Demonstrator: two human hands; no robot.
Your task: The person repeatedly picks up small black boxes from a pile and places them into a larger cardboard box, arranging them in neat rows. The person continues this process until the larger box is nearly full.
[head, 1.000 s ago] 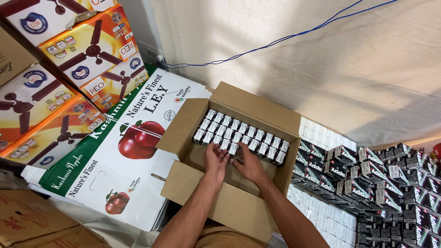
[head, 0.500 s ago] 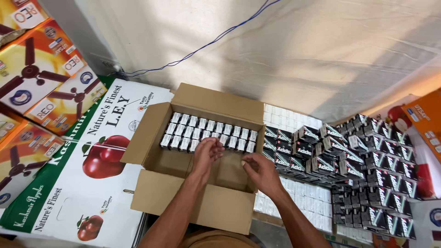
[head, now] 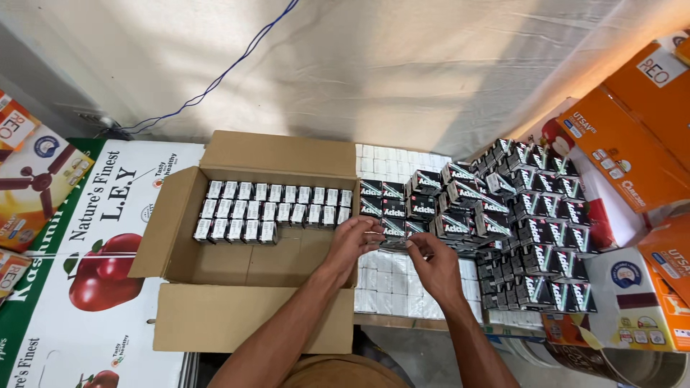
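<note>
Both hands meet at the near edge of the pile of small black boxes. Left hand has its fingers curled on a black box at the pile's front; right hand pinches the same cluster from the other side, but which box its grip closes on cannot be told. Just left of the hands stands the carton, flaps open. Three rows of boxes fill its far half, the third row stopping short; the near half shows bare cardboard. Judged from this, packing is under halfway, and most stock lies outside. Carton and pile rest on flattened printed cardboard and a layer of white boxes. Orange cartons flank the right side. Pale cloth hangs behind, with a blue cable across it.
</note>
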